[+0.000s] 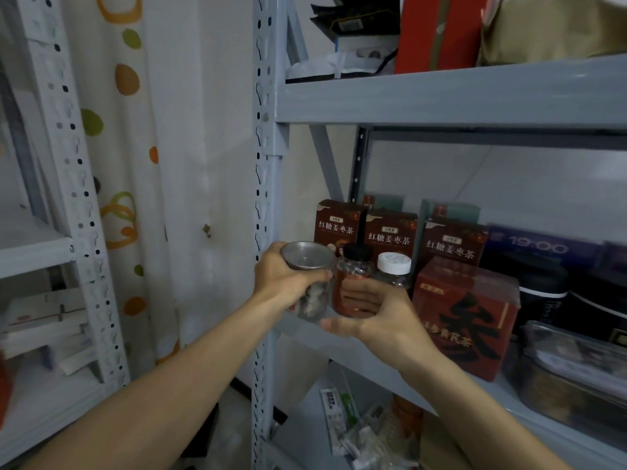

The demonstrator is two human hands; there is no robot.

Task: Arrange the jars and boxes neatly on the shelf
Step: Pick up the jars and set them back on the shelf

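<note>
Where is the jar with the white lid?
In the head view, the jar with the white lid stands on the middle shelf, just right of the black-lidded jar held by the right hand, in front of the brown tea boxes.

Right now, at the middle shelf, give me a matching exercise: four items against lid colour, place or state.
Things:
1. left hand's jar
2. right hand's jar
3. third jar
4. big red box

States:
A. white cap, standing unheld on the shelf
B. black lid, reddish contents
C. standing at the shelf's front edge
D. silver metal lid

Pairs: 1-D, 2-B, 3-A, 4-C
</note>
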